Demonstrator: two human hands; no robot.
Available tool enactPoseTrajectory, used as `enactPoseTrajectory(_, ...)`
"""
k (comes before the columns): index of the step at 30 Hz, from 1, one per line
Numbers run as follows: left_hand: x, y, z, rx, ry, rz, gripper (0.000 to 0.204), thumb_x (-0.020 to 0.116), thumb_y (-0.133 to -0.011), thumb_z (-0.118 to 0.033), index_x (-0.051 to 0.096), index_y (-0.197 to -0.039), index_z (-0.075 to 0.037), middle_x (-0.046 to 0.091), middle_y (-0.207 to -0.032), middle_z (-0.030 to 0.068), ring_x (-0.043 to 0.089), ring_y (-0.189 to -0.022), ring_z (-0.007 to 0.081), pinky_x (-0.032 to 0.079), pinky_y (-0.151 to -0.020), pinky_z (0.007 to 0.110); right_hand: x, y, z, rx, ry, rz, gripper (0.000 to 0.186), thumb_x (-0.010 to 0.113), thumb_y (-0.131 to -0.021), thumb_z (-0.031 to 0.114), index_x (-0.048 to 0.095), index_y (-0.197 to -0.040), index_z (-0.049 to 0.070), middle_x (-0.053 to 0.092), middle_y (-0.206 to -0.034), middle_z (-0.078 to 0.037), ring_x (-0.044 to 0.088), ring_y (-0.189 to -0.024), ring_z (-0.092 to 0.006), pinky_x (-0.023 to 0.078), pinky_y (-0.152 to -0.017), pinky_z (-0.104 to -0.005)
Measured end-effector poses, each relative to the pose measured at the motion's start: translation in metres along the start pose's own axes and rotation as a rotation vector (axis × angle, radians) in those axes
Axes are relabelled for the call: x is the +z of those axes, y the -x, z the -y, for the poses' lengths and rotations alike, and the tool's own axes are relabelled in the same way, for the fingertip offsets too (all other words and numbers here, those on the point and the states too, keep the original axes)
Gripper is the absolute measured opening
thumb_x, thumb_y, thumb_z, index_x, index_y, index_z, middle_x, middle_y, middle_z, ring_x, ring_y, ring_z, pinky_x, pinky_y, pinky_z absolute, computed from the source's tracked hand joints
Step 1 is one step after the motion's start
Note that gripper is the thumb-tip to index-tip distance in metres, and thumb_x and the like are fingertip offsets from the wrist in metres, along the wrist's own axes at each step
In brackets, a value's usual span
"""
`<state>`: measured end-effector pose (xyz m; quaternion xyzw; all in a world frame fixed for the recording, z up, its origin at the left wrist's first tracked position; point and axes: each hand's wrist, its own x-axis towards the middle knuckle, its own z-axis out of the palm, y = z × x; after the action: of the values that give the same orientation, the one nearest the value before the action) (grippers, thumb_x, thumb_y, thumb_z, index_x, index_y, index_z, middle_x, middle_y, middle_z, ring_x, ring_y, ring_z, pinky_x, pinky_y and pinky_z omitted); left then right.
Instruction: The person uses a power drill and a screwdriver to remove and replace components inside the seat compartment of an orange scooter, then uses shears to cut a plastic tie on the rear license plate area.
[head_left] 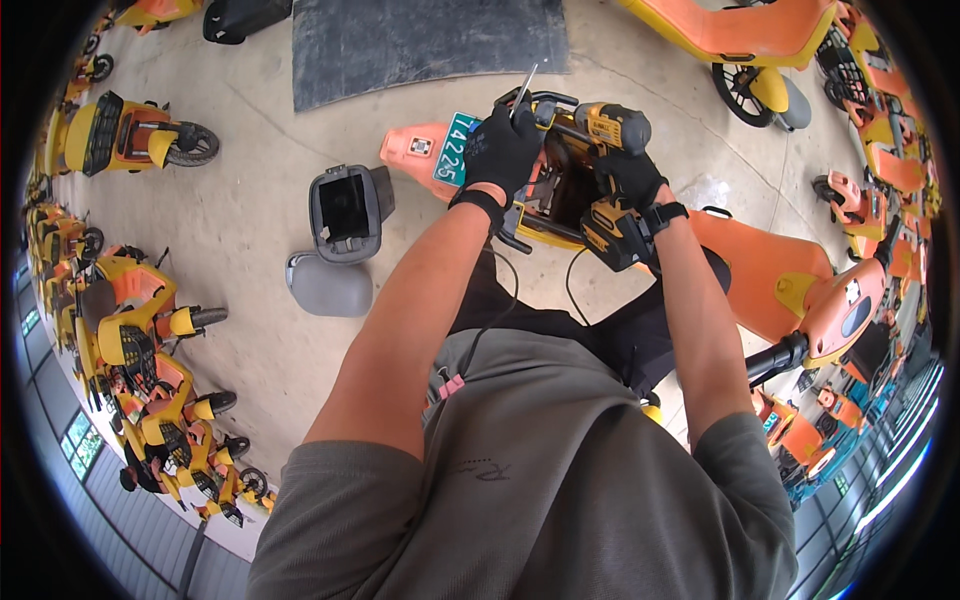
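Note:
My right hand (630, 180), in a black glove, is wrapped round the grip of a yellow and black cordless impact driver (615, 128). The driver's nose points left, over the opened middle of an orange and yellow electric scooter (765, 268). My left hand (500, 150), also gloved in black, is closed on a thin silver metal rod (524, 86) that sticks up past the fingers. Its exact kind is too small to tell. That hand is above the scooter's rear, beside the green licence plate (456, 150). Frame bars and a dark cavity (575, 190) show between my hands.
A grey open box (345, 172) and a grey rounded seat or lid (330, 285) lie on the concrete floor at left. A dark mat (430, 45) is beyond the scooter. Several orange and yellow scooters (130, 135) stand along both sides.

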<state>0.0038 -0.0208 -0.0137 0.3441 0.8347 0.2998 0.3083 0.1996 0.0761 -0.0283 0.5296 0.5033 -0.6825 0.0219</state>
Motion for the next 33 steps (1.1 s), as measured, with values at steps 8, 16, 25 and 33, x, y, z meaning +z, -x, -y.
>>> enactPoseTrajectory(8, -0.008, 0.006, -0.007, -0.001, -0.020, 0.054, 0.047, 0.040, -0.089, -0.042, 0.053, -0.088, 0.004, 0.059, -0.085, 0.0267, 0.057, -0.083, 0.0412, 0.043, -0.072, 0.045, 0.014, 0.054, -0.064, -0.314, -0.396, -0.285, 0.020, 0.064, -0.075, 0.002, 0.057, -0.094, 0.004, 0.058, -0.079, -0.004, 0.058, -0.070, -0.0149, 0.048, -0.060, -0.0273)
enactPoseTrajectory(16, -0.002, 0.003, 0.003, 0.106, -0.100, -0.005, 0.048, 0.042, -0.089, -0.043, 0.052, -0.087, 0.003, 0.060, -0.079, 0.0253, 0.057, -0.079, 0.0424, 0.044, -0.068, 0.046, 0.050, 0.080, -0.089, -0.739, 0.085, -0.784, 0.026, 0.068, -0.080, 0.017, 0.059, -0.101, 0.003, 0.061, -0.089, -0.007, 0.059, -0.080, -0.0189, 0.048, -0.068, -0.0323)
enactPoseTrajectory(25, -0.001, -0.002, 0.007, 0.100, -0.106, -0.025, 0.046, 0.045, -0.088, -0.043, 0.056, -0.100, 0.000, 0.063, -0.081, 0.0206, 0.061, -0.078, 0.0374, 0.046, -0.067, 0.042, 0.067, 0.082, -0.131, -0.635, 0.214, -0.920, 0.024, 0.064, -0.081, 0.020, 0.059, -0.099, 0.004, 0.060, -0.089, -0.012, 0.057, -0.083, -0.0307, 0.046, -0.071, -0.0392)
enactPoseTrajectory(33, 0.001, -0.002, 0.007, 0.161, 0.054, -0.025, 0.046, 0.047, -0.088, -0.041, 0.051, -0.091, 0.005, 0.059, -0.079, 0.0252, 0.058, -0.076, 0.0406, 0.043, -0.066, 0.044, 0.071, 0.088, -0.139, -0.670, 0.346, -1.051, 0.023, 0.066, -0.081, 0.018, 0.059, -0.097, 0.005, 0.059, -0.083, -0.009, 0.059, -0.076, -0.0233, 0.047, -0.065, -0.0353)
